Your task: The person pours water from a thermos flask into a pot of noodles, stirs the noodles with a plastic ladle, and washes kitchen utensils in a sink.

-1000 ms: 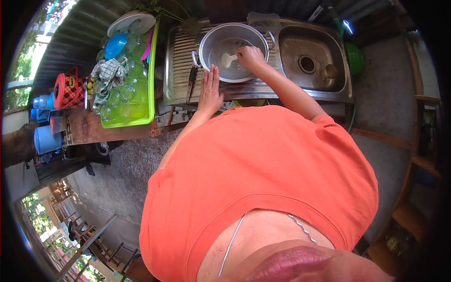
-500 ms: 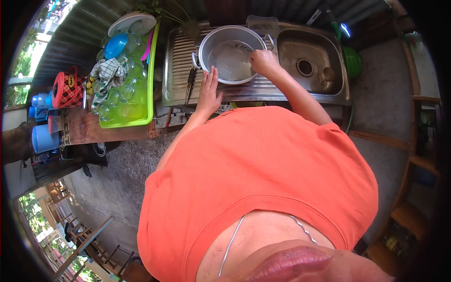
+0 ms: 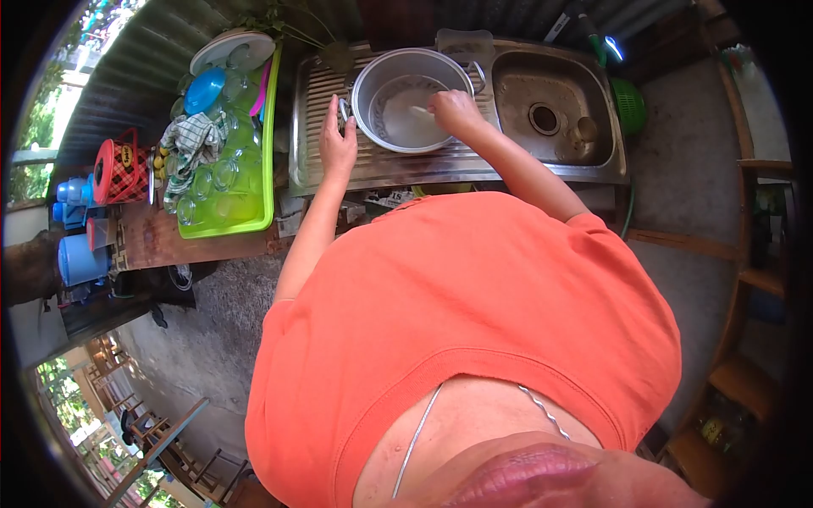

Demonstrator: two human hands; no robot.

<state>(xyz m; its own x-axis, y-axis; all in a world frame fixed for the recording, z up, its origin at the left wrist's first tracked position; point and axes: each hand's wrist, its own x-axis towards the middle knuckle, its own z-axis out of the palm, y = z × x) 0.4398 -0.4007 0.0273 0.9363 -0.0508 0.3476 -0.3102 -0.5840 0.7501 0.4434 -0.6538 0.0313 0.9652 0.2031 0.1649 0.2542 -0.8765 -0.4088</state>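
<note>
A large metal pot (image 3: pixel 411 140) holding cloudy liquid stands on the ribbed drainboard (image 3: pixel 309 127) of a steel sink. My right hand (image 3: pixel 456 112) is closed over the pot's right side, with a small pale thing at its fingertips, too small to make out. At the pot's left handle (image 3: pixel 345 110) is my left hand (image 3: pixel 339 144), upright with thumb and fingers apart, holding nothing. Whether it touches the handle is unclear.
The sink basin (image 3: pixel 555 76) lies to the right, beside a green basket (image 3: pixel 627 107). On the left, a lime-green tray (image 3: pixel 269 169) carries glasses, a blue bowl (image 3: pixel 205 91) and a checked cloth (image 3: pixel 193 140). A red checked container (image 3: pixel 118 169) stands farther left.
My left hand has moved left from the pot's front to its left handle. My right hand has shifted slightly left over the pot. The view has moved a little.
</note>
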